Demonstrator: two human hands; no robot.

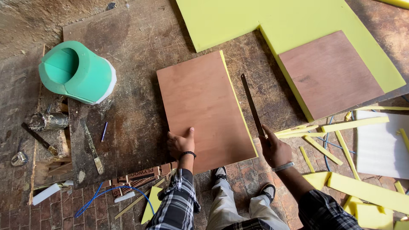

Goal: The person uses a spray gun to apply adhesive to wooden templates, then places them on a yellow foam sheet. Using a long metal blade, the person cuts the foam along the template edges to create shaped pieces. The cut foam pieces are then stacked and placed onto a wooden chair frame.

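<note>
Board pinned, blade beside it.
My left hand (180, 142) presses flat on the brown board (204, 104) over yellow foam (239, 102); my right hand (275, 149) grips the blade (252, 104) along its right edge.

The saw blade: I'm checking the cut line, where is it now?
In the head view, the saw blade is in the right hand, slanting along the right edge of the plywood board.

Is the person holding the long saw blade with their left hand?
No, the right hand grips the saw blade, while the left hand presses flat on the brown board.
</note>
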